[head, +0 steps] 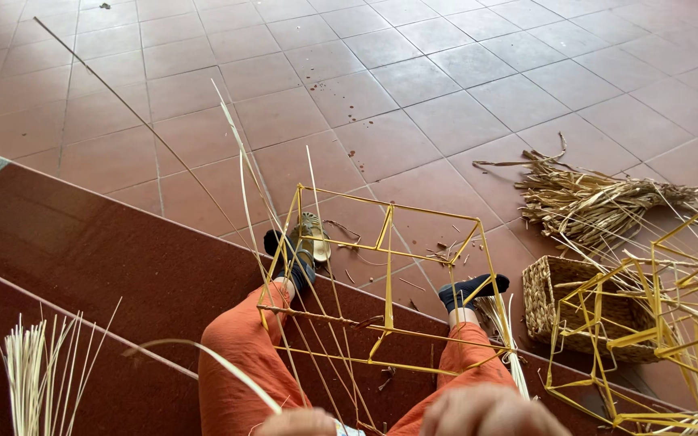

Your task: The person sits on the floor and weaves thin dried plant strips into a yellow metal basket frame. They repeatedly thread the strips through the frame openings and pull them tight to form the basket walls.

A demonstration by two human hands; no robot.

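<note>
A yellow wire box frame (387, 266) stands between my knees, which are in orange trousers, on a dark red step. Several thin cane strips (244, 169) are threaded through its left side and stick up and away. My left hand (296, 422) is at the bottom edge, blurred, with a pale curved strip (203, 355) running into it. At the bottom edge to the right is my right hand (490, 412), blurred with curled fingers, near the frame's closest corner. Whether it grips anything is hidden.
A bundle of pale strips (30, 371) stands at the lower left. At the right are a small woven basket (547, 299), more yellow wire frames (672, 323) and a pile of dried fibre (599, 202). A sandal (314, 234) lies on the tiled floor (414, 81).
</note>
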